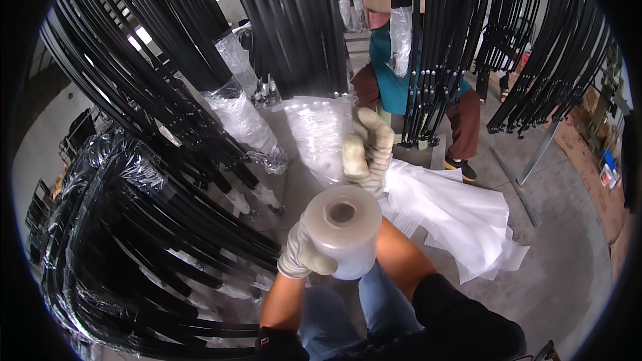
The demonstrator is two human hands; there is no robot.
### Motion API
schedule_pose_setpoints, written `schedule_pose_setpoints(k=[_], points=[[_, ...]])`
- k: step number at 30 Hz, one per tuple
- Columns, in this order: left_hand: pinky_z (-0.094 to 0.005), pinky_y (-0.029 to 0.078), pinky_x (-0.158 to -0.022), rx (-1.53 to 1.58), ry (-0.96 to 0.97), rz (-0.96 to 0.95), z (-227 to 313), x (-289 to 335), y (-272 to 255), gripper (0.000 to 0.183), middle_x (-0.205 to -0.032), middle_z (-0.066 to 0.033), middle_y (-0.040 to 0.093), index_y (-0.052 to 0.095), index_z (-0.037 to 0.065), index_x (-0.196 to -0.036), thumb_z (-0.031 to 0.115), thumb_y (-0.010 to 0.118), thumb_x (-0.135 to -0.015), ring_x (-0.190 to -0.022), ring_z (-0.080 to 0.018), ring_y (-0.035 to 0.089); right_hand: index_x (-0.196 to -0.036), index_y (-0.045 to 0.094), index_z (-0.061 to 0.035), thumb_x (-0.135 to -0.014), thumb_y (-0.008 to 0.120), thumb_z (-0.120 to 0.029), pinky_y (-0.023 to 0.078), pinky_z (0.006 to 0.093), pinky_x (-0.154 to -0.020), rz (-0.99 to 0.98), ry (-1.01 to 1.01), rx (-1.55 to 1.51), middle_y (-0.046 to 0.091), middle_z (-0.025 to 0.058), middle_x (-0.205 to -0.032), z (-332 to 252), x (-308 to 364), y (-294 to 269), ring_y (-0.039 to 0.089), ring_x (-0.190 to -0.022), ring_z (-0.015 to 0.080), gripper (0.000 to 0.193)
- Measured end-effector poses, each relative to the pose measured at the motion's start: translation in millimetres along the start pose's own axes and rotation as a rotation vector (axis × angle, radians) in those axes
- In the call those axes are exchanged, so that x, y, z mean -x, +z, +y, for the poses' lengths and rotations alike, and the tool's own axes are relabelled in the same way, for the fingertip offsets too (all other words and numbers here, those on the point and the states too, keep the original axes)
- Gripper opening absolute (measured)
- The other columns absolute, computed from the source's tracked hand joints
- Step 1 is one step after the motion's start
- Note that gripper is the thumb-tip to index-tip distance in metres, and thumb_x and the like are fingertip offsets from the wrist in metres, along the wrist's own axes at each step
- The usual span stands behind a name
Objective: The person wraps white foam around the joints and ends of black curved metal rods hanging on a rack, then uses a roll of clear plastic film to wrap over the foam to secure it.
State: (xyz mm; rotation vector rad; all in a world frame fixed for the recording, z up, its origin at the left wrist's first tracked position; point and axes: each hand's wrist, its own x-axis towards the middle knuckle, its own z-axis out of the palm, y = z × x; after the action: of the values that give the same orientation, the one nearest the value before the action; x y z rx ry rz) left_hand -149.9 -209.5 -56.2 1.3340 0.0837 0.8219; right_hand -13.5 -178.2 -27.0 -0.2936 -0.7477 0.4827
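Note:
A thick roll of clear stretch film (pixel 342 227) stands upright in my gloved left hand (pixel 304 254), its hollow core facing up. Just beyond it is my gloved right hand (pixel 368 150), fingers half curled and apart, with nothing visible in them. That hand is beside the lower end of a hanging bundle of black strips (pixel 287 27). White wrapping (pixel 317 137) covers the bundle's end; whether my right hand touches it I cannot tell. White foam sheets (pixel 455 210) spread to the right, below the right hand.
Other black bundles (pixel 441 40) hang at both sides, some with film-wrapped ends (pixel 244 120). Film-covered black lengths (pixel 100 214) curve along the left. A person in a teal top (pixel 381 53) sits behind the hanging strips. A metal bar (pixel 515 187) lies on the grey floor.

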Motion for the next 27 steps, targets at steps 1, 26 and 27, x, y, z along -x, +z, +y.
schedule_pose_setpoints(k=[1, 26, 27], points=[[-0.0335, 0.039, -0.091, 0.0, -0.03, 0.019, -0.6, 2.8, -5.5, 0.1, -0.114, -0.0104, 0.052, 0.04, -0.004, -0.121, 0.033, 0.086, -0.04, -0.103, -0.02, 0.051, -0.121, 0.041, -0.0006, -0.068, 0.07, -0.02, 0.045, 0.0367, -0.084, 0.005, 0.04, -0.005, 0.054, 0.0145, -0.11, 3.3, 7.1, -2.7, 0.054, -0.098, 0.022, 0.063], [-0.0379, 0.045, -0.078, -1.328, 0.72, 0.311, -17.4, -48.4, 75.5, 0.09, -0.108, -0.0183, 0.049, 0.029, -0.006, -0.121, 0.037, 0.077, -0.059, -0.091, -0.031, 0.053, -0.117, 0.044, 0.0017, -0.065, 0.069, -0.02, 0.047, 0.0354, -0.08, -0.032, 0.298, 0.223, 0.056, 0.0142, -0.105, -32.1, 25.6, -102.9, 0.056, -0.092, 0.0216, 0.061], [-0.0377, 0.045, -0.077, -1.367, 0.734, 0.313, -20.3, -47.2, 70.4, 0.091, -0.109, -0.0191, 0.048, 0.028, -0.006, -0.122, 0.039, 0.076, -0.059, -0.091, -0.0316, 0.053, -0.117, 0.044, 0.0018, -0.065, 0.069, -0.02, 0.047, 0.0354, -0.08, -0.038, 0.309, 0.212, 0.056, 0.0142, -0.104, -28.3, 25.6, -104.4, 0.057, -0.091, 0.0216, 0.061]])
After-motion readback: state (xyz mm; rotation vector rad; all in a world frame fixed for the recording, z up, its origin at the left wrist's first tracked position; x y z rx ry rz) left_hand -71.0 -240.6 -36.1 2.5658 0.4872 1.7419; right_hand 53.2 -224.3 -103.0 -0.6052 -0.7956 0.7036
